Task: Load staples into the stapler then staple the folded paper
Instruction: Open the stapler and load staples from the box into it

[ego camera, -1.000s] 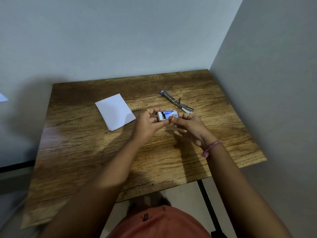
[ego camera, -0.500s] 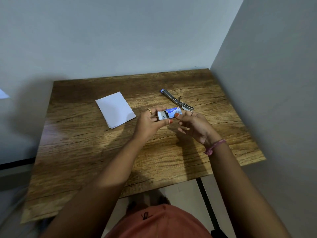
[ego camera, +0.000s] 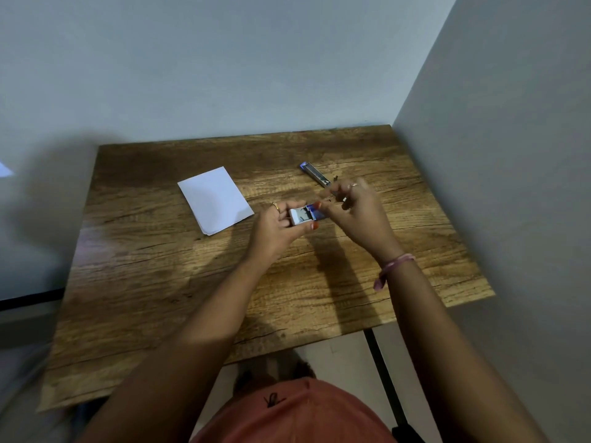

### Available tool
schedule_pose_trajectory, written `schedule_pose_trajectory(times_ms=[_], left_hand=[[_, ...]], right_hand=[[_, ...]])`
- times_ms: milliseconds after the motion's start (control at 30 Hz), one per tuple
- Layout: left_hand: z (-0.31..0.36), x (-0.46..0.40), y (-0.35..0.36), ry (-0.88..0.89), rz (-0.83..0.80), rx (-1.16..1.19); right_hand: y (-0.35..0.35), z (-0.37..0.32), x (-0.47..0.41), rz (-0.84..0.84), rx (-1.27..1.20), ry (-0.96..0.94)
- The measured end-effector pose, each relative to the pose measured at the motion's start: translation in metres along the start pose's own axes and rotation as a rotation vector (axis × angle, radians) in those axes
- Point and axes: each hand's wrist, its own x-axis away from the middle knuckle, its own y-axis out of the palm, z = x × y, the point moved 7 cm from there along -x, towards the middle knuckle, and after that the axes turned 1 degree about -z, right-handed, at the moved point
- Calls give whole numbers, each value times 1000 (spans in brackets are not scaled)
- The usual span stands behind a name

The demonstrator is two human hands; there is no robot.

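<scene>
The staple box [ego camera: 303, 215], gripped in the left hand [ego camera: 275, 230], now sits slid open; the right hand [ego camera: 355, 212] has lifted away, fingers curled, contents unclear. Staples come next.

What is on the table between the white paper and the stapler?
In the head view, the hands are there: the left hand holds a small staple box, and the right hand reaches into it, between the paper and the stapler.

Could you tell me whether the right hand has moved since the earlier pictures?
Yes. The right hand has lifted away from the staple box and shifted toward the stapler at the table's far side, now covering its near end.
</scene>
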Motion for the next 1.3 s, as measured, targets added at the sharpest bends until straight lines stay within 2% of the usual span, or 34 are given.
schedule_pose_trajectory(times_ms=[100,233,333,633,833,967,1033,1167,1300], left_hand=[[-2,-1,2,4,-25,22],[-3,-3,0,-22,-28,12],[-2,-4,-1,-24,-31,-4],[-2,-8,-7,-12,-8,-49],[-11,-9,-9,-29,-1,-52],[-23,-10,-11,-55,40,-73],[-29,-12,-15,-78,61,-70],[-44,-13,-19,-107,62,-130],[-51,-12,-17,-115,51,-155]], right_hand=[[15,-19,-2,-190,279,-115],[22,-33,-7,-198,535,-170],[25,-39,-12,-213,611,-167],[35,-38,-21,-236,504,-162],[32,-23,-22,-181,157,-113],[22,-2,-19,-126,20,-52],[24,19,-13,-185,25,3],[46,63,8,-469,246,131],[57,77,15,-566,271,173]])
